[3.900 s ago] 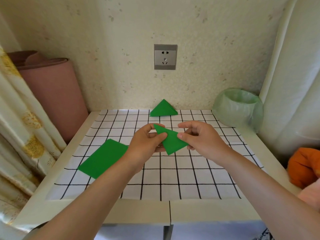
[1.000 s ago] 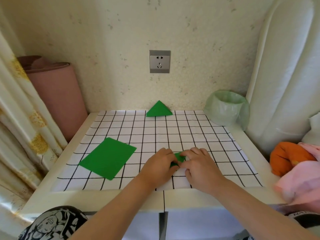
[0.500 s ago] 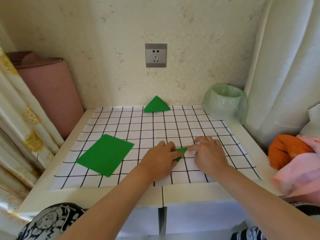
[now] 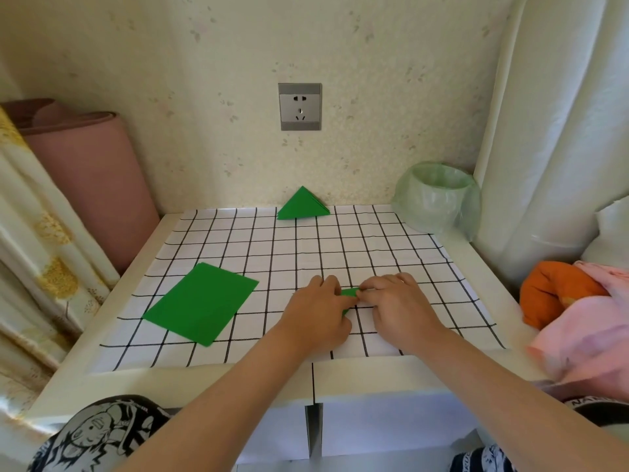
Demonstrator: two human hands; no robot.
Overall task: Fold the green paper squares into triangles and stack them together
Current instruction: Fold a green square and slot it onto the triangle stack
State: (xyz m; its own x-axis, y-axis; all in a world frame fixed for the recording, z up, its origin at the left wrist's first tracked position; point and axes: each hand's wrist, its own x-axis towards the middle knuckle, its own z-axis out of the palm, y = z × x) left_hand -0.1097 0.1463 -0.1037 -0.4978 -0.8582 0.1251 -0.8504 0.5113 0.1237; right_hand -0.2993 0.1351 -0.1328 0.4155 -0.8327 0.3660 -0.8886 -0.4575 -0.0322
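Observation:
A small folded green paper (image 4: 350,292) lies on the black-and-white grid mat (image 4: 340,247), mostly hidden under my hands. My left hand (image 4: 318,313) lies flat over its left part and presses it down. My right hand (image 4: 400,308) presses its fingertips on the paper's right edge. A stack of flat green paper squares (image 4: 200,303) sits on the mat to the left of my hands. Folded green triangles (image 4: 302,205) are piled at the mat's far edge, against the wall.
A small bin lined with a pale green bag (image 4: 435,199) stands at the back right. A pink roll (image 4: 92,185) and a curtain (image 4: 30,253) flank the left side. Orange and pink cloth (image 4: 565,294) lies at the table's right edge. A wall socket (image 4: 299,106) is above.
The folded paper came down from the air onto the mat under both hands. Over the last half second my right fingertips have slid left along it, back toward my left hand.

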